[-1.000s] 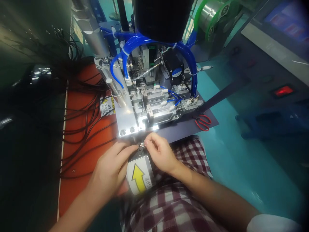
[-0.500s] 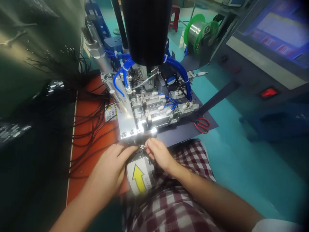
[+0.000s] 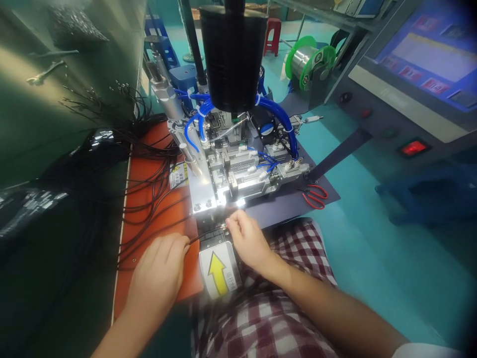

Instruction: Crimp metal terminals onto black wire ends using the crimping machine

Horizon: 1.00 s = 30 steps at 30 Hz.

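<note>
A thin black cable runs from the fingertips of my left hand up to the front of a metal machine. My left hand is closed in a pinch on this cable, above the orange board. At the cable's other end, my right hand pinches a small shiny tip, partly hidden by the fingers. Both hands are just in front of the machine's lower edge. Below them sits a white cover with a yellow arrow on it.
Several black cables lie across the orange board at left. Red-handled cutters rest on the dark base plate at right. A green-flanged wire spool stands behind. A black tube hangs above the machine, and a screen leans in at right.
My left hand has drawn back left and down along the cable, away from its tip. My right hand keeps its pinch near the machine. The whole view has shifted slightly.
</note>
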Available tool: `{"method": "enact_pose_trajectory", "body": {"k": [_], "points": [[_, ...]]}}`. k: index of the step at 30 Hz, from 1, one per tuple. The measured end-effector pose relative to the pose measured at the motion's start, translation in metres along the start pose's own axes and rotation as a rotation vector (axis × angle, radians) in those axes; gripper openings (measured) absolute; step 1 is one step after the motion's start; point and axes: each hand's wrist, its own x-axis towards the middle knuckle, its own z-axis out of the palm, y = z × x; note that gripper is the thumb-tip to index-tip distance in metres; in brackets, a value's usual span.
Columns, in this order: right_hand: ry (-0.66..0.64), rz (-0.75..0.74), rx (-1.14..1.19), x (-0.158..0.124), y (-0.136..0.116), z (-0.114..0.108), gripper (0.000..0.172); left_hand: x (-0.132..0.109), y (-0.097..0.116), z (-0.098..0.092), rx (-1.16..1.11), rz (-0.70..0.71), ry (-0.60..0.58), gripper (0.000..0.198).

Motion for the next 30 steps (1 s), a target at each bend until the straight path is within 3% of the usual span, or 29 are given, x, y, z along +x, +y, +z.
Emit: {"method": "enact_pose_trajectory", "body": {"k": [10,17,25,30], "points": [[-0.155,0.100,0.110,0.002,0.009,-0.002,0.032,0.008,0.001,-0.006,-0.090,-0.037,-0.031,0.015],[-0.090,0.034,0.064,0.001,0.005,-0.001,0.021,0.004,-0.010,-0.007,-0.256,-0.002,-0.038,0.017],[-0.095,0.059,0.092,0.001,0.008,0.000,0.026,0.001,-0.015,-0.006,-0.239,0.018,-0.050,0.023],[-0.073,0.050,0.129,-0.001,0.012,0.004,0.024,0.000,-0.015,-0.006,-0.189,0.057,0.003,0.024]]}}
